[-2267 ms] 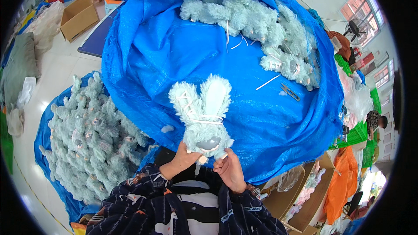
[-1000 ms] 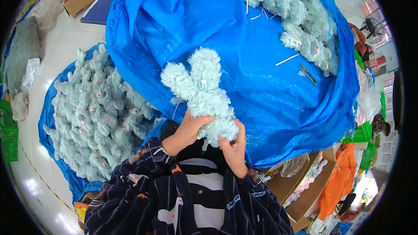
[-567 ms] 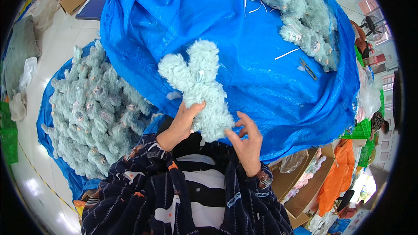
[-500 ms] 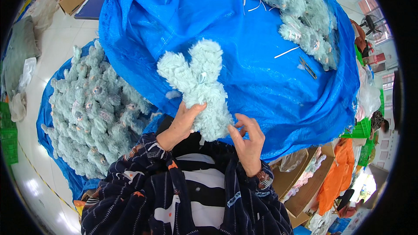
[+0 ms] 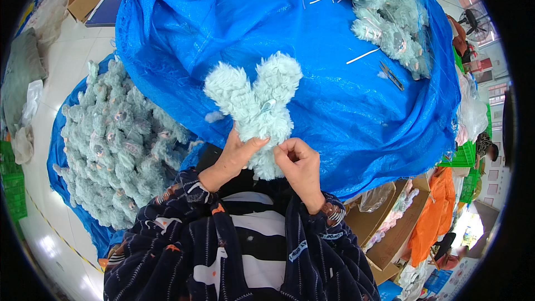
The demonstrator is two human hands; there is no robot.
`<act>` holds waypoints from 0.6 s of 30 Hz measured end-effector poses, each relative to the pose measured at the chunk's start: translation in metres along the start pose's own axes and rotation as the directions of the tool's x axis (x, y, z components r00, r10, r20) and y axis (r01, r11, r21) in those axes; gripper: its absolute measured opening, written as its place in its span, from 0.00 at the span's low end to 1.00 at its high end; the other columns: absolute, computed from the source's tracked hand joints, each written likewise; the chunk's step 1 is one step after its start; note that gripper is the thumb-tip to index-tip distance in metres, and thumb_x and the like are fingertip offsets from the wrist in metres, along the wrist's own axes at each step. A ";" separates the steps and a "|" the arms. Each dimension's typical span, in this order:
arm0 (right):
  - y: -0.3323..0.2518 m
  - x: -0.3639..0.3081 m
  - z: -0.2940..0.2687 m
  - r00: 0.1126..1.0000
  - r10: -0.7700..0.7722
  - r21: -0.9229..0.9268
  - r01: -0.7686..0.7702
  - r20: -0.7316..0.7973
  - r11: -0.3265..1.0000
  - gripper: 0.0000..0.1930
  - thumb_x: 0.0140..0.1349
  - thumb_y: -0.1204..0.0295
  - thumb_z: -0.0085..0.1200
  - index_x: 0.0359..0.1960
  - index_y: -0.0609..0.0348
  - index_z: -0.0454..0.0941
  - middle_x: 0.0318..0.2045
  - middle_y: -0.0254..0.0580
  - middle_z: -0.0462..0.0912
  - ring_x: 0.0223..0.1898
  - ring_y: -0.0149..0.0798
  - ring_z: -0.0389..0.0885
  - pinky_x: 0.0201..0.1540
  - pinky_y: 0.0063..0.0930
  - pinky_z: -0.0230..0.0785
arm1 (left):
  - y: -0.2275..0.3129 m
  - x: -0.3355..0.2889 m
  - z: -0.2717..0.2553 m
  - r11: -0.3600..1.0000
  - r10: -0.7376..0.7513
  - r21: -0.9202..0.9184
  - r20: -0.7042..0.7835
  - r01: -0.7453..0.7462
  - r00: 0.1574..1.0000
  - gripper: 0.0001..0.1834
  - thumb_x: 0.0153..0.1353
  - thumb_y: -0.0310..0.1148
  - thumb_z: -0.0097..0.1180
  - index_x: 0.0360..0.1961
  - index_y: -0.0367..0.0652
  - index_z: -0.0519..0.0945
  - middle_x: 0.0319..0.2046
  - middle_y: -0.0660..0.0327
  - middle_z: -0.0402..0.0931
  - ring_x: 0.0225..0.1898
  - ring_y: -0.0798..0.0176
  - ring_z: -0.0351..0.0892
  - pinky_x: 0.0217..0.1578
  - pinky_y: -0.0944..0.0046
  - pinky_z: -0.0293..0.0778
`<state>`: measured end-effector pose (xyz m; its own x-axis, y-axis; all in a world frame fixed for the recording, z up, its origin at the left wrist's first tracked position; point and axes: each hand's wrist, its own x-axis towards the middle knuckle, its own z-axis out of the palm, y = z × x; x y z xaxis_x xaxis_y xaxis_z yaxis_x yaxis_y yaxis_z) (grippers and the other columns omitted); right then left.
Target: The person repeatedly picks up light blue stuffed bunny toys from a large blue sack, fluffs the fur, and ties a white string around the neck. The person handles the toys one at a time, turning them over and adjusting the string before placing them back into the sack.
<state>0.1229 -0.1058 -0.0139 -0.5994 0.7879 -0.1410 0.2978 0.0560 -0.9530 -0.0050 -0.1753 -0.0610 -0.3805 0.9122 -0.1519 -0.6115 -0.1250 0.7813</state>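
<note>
A pale mint, fluffy plush toy (image 5: pixel 262 108) with two long ears spread in a V is held over the near edge of a blue woven sheet (image 5: pixel 340 128). A small light ribbon or tag shows near its middle, below the ears. My left hand (image 5: pixel 237 153) grips the toy's lower left side, with the thumb lying across the fur. At the lower right side, my right hand (image 5: pixel 301 164) is closed, thumb and forefinger pinched together against the fur. Whether it pinches only fur or also something small cannot be made out.
More mint plush toys (image 5: pixel 393 25) lie at the sheet's far right, with white strips and small thread snips (image 5: pixel 392 76) nearby. A big heap of similar toys (image 5: pixel 117 150) fills a blue sack at left. Cardboard boxes (image 5: pixel 390 234) and an orange cloth (image 5: pixel 433 212) are at lower right.
My right hand has moved left and in from beside the toy, its fingers closing into a pinch at the fur. The toy's ears have tipped to the right.
</note>
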 end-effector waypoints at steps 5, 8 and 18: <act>0.005 -0.001 -0.003 0.998 0.047 0.108 -0.052 0.045 0.993 0.03 0.51 0.76 0.55 0.24 0.62 0.74 0.18 0.24 0.71 0.20 0.16 0.65 0.21 0.11 0.58 | 0.003 -0.001 0.003 0.998 -0.051 -0.030 -0.022 0.051 0.998 0.32 0.51 0.29 0.56 0.56 0.38 0.55 0.46 0.59 0.65 0.47 0.66 0.66 0.48 0.65 0.63; 0.005 -0.003 -0.005 0.996 -0.003 0.125 -0.008 0.087 0.992 0.03 0.53 0.77 0.53 0.25 0.63 0.73 0.20 0.24 0.72 0.22 0.16 0.65 0.23 0.10 0.57 | 0.004 0.004 0.000 0.995 -0.089 -0.050 -0.049 0.087 0.995 0.32 0.51 0.30 0.55 0.55 0.38 0.55 0.46 0.59 0.65 0.47 0.66 0.66 0.47 0.65 0.63; 0.010 -0.001 0.001 0.999 0.034 0.088 -0.031 -0.028 0.996 0.04 0.53 0.76 0.54 0.26 0.64 0.74 0.20 0.26 0.74 0.21 0.17 0.66 0.24 0.11 0.59 | -0.003 0.003 0.002 1.000 -0.020 0.003 -0.036 0.020 0.999 0.33 0.50 0.28 0.56 0.56 0.37 0.54 0.46 0.58 0.65 0.47 0.66 0.65 0.48 0.65 0.62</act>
<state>0.1255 -0.1064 -0.0240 -0.5680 0.8062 -0.1656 0.2503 -0.0225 -0.9679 -0.0029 -0.1713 -0.0627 -0.3927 0.9001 -0.1889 -0.6170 -0.1056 0.7798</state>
